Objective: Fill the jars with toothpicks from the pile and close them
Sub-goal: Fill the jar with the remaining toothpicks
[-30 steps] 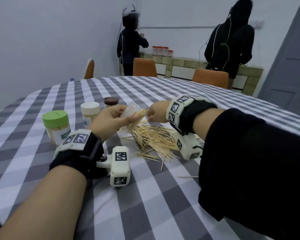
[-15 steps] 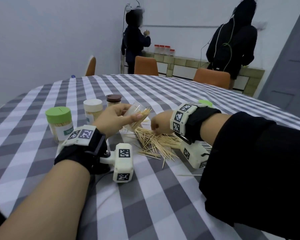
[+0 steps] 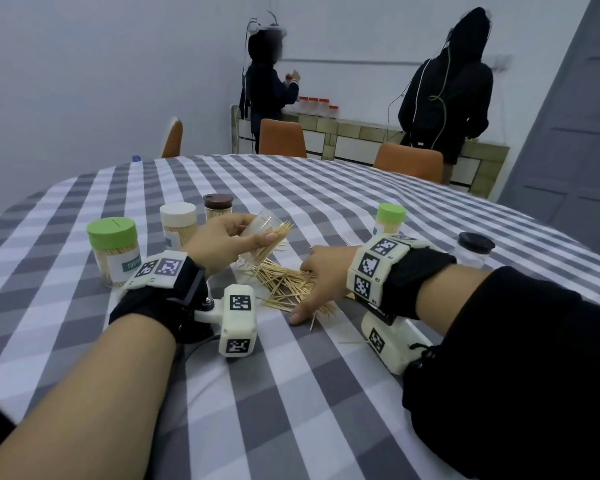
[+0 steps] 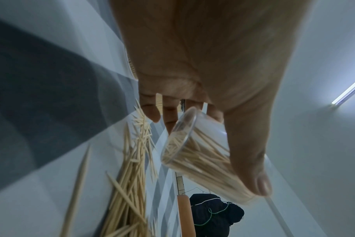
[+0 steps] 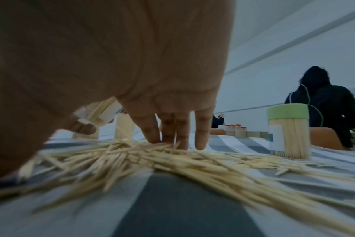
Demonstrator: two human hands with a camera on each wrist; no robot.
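Note:
My left hand (image 3: 227, 239) grips a clear open jar (image 3: 264, 228) tilted on its side above the table, with toothpicks sticking out of its mouth. The left wrist view shows the jar (image 4: 201, 158) between thumb and fingers, partly filled. A pile of toothpicks (image 3: 284, 284) lies on the checked cloth below it. My right hand (image 3: 321, 284) rests on the pile with fingers spread and fairly straight; in the right wrist view its fingertips (image 5: 172, 141) touch the toothpicks (image 5: 152, 162).
Closed filled jars stand at the left: green lid (image 3: 113, 249), white lid (image 3: 178, 223), brown lid (image 3: 218, 206). Another green-lidded jar (image 3: 389, 218) and a black-lidded jar (image 3: 473, 249) stand behind my right wrist. Two people work at a far counter. Orange chairs ring the table.
My right hand has dropped from beside the jar's mouth down onto the toothpick pile, spreading its fingers. The left hand keeps holding the tilted jar in about the same place.

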